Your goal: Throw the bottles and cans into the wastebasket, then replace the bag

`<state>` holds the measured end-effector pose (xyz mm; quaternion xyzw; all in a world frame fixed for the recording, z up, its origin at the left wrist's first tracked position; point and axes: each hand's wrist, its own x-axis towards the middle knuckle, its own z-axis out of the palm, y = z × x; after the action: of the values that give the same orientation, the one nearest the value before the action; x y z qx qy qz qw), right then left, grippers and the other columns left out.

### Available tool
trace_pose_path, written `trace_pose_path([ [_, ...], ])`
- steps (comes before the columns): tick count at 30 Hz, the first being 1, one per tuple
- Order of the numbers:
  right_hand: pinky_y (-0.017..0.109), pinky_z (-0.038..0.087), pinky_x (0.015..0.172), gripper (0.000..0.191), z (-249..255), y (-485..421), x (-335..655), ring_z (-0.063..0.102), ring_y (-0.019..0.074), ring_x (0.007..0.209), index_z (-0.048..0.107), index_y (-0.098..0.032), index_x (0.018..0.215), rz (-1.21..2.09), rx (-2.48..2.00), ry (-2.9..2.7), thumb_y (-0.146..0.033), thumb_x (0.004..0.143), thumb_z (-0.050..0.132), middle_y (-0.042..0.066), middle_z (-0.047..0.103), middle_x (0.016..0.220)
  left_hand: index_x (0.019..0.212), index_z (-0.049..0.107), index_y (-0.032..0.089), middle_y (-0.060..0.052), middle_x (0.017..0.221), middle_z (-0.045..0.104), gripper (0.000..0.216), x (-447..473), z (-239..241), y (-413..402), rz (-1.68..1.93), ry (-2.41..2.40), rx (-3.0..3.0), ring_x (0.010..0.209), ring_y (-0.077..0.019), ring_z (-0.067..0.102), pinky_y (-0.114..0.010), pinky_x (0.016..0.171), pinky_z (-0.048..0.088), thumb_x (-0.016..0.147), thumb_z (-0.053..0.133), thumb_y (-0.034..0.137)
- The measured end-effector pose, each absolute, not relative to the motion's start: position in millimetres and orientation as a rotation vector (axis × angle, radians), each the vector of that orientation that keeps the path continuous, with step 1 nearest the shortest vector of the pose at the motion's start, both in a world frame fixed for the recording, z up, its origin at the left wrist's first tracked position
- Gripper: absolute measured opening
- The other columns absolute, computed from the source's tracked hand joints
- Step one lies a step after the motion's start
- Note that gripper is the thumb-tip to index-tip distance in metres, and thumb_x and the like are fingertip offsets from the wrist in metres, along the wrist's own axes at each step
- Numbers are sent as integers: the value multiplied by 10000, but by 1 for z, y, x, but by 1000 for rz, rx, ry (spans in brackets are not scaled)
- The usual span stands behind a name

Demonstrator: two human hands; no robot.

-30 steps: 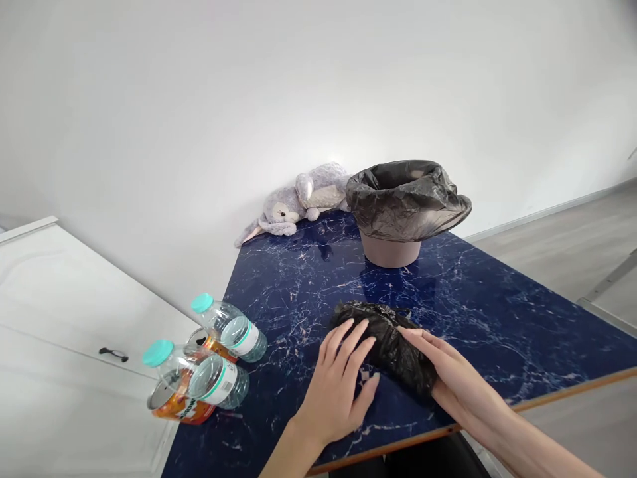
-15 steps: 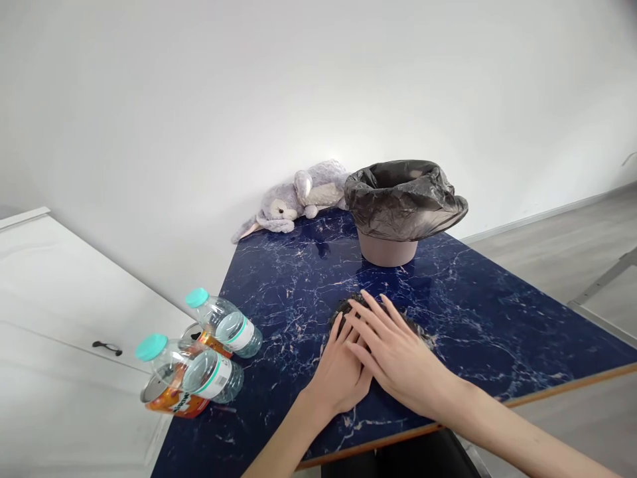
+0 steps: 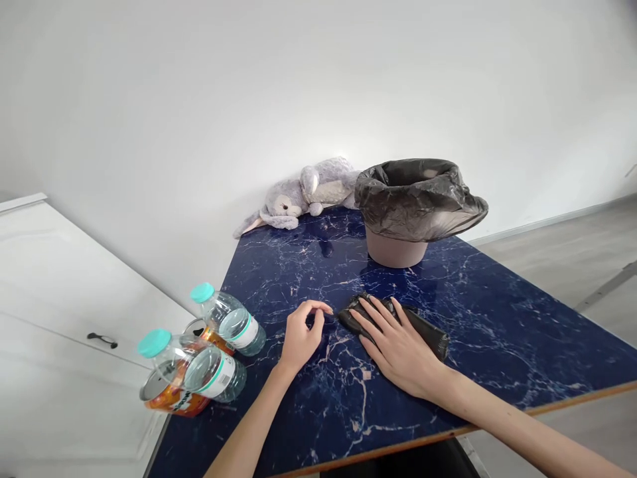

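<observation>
My right hand (image 3: 395, 342) lies flat with fingers spread on a folded black plastic bag (image 3: 430, 332), pressing it against the blue marbled table (image 3: 279, 411). Part of the bag is hidden beneath the palm and fingers. Just left of the bag, my left hand (image 3: 302, 332) hovers over or rests on the tabletop, I cannot tell which. Its fingers are bent, with a gap between thumb and index finger and nothing held. Behind the bag stands a pinkish bin (image 3: 395, 252), lined with a black bin bag (image 3: 421, 206) folded over its rim.
Two clear bottles with turquoise caps (image 3: 216, 375) (image 3: 243, 328) stand at the table's left edge, beside orange cans (image 3: 184, 401) (image 3: 216, 340). A grey plush rabbit (image 3: 298, 196) lies at the back against the wall. A white cabinet (image 3: 60, 372) is at the left.
My left hand has come off the bag and moved left, fingers now bent. My right hand stays on the bag, which shows more now. The view has shifted slightly.
</observation>
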<state>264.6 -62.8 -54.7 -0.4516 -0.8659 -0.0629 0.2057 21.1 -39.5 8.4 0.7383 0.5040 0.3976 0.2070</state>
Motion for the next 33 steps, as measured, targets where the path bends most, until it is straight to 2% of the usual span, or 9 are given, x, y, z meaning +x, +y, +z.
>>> trace_pose_path([
  [7, 676, 291, 1306, 553, -69, -41, 286, 331, 341, 1645, 471, -233, 1667, -252, -1389, -2340, -352, 1153, 304, 85, 387, 1764, 952, 735, 231, -28, 945, 817, 225, 17, -4, -41, 1154, 1431, 1926, 898, -193, 775, -314, 847, 587, 1033, 524, 237],
  [11, 676, 282, 1305, 567, -83, -21, 318, 356, 328, 1635, 495, -247, 1654, -248, -1499, -2291, -346, 1138, 280, 81, 412, 1751, 938, 733, 229, -26, 934, 816, 224, 16, -4, -43, 1132, 1417, 1925, 866, -185, 763, -307, 834, 580, 1017, 523, 219],
  [18, 724, 330, 1267, 626, -92, -1, 374, 422, 358, 1600, 534, -211, 1623, -227, -1636, -2190, -431, 1143, 197, 125, 471, 1709, 938, 729, 236, -21, 931, 813, 227, 16, -5, -43, 1098, 1401, 1945, 864, -187, 758, -311, 834, 575, 1028, 522, 234],
  [21, 664, 312, 1309, 621, -89, -3, 382, 343, 312, 1643, 479, -246, 1660, -195, -1588, -2239, -462, 1152, 194, 84, 414, 1746, 931, 728, 240, -17, 936, 812, 234, 17, -5, -42, 1083, 1395, 1960, 865, -186, 757, -311, 840, 575, 1034, 518, 230],
  [24, 614, 267, 1347, 591, -80, -15, 377, 229, 281, 1680, 338, -295, 1729, -96, -1429, -2357, -453, 1168, 237, 46, 298, 1800, 935, 725, 245, -13, 945, 811, 234, 17, -5, -43, 1065, 1394, 1980, 859, -183, 756, -304, 817, 575, 1045, 518, 237],
  [28, 632, 219, 1361, 610, -61, -43, 356, 161, 292, 1691, 181, -368, 1763, -8, -1250, -2442, -414, 1173, 329, 14, 215, 1826, 954, 718, 250, -9, 957, 810, 228, 16, -6, -43, 1045, 1398, 2025, 881, -184, 762, -312, 838, 578, 1056, 515, 229],
  [31, 633, 199, 1369, 623, -46, -61, 342, 170, 302, 1692, 198, -407, 1755, 34, -1150, -2472, -405, 1163, 392, -8, 211, 1829, 962, 709, 252, -12, 971, 804, 235, 16, -7, -43, 1021, 1402, 2083, 900, -189, 758, -327, 849, 578, 1064, 500, 219],
  [33, 617, 217, 1371, 588, -38, -65, 340, 260, 295, 1676, 280, -400, 1732, 55, -1160, -2388, -417, 1159, 407, 1, 302, 1805, 975, 705, 254, -16, 980, 798, 233, 16, -7, -44, 999, 1400, 2137, 925, -199, 752, -349, 871, 576, 1066, 495, 210],
])
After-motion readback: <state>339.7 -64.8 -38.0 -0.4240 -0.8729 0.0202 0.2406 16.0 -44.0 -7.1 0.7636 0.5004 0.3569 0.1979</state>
